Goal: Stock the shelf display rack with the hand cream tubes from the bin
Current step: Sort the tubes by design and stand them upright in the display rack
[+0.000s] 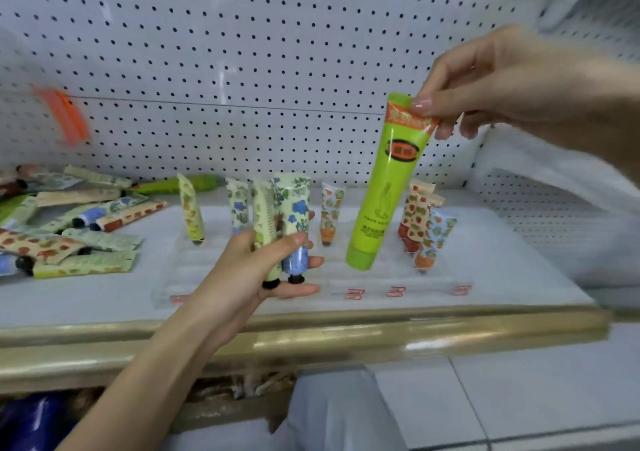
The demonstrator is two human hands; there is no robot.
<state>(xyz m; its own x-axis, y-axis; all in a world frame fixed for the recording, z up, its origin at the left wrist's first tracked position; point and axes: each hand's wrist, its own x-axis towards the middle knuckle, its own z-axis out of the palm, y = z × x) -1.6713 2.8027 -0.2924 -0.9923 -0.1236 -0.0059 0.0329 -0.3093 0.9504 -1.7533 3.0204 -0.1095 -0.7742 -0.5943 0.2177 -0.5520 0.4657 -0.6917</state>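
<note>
My right hand [491, 87] pinches the crimped top of a large bright green tube [384, 187], which hangs cap-down just above the clear acrylic display rack [398, 288] on the shelf. My left hand [256, 267] grips two small floral tubes [287, 222], caps down, in front of the rack's middle. Several small patterned tubes stand in the rack: a yellow one [190, 208] at the left, an orange-capped one [330, 213] in the middle, a cluster [424, 225] at the right. A loose pile of tubes [76, 229] lies on the shelf at the left.
White pegboard [242, 52] backs the shelf, with an orange tag [64, 114] hanging at the left. A gold rail [311, 336] runs along the shelf's front edge. Another green tube [166, 184] lies behind the pile. Tiled floor shows at the lower right.
</note>
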